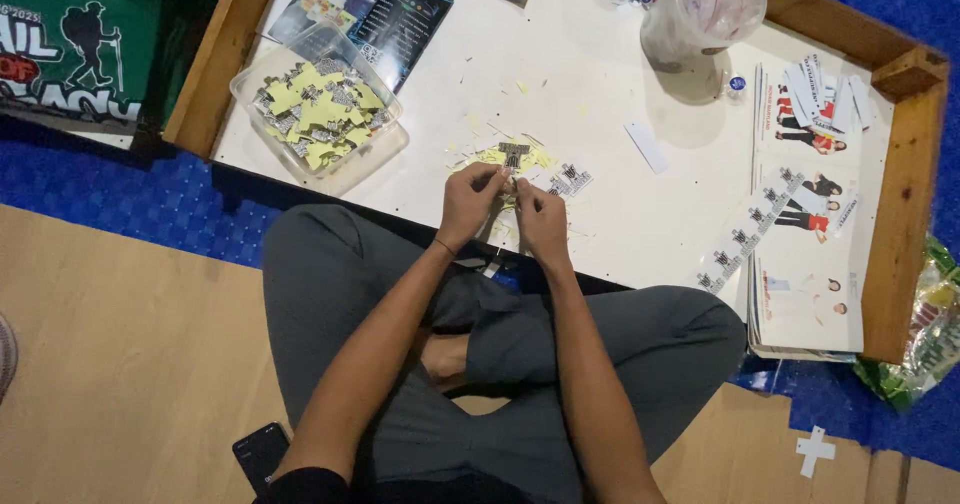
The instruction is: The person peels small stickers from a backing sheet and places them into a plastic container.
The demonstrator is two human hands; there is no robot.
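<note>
I sit cross-legged at a low white table (600,114) with a wooden rim. My left hand (470,202) and my right hand (543,226) meet near the table's front edge, fingers pinched together on a small sticker piece (508,196) between them. Just beyond my fingers lies a small pile of yellow and barcode sticker pieces (515,156). A few cut barcode labels (568,177) lie to the right of that pile.
A clear plastic tub (318,104) of yellow and barcode scraps stands at the left. Sheets of printed stickers (805,214) lie at the right, a plastic jar (700,14) at the back. A black phone (260,454) rests on the floor by my left knee.
</note>
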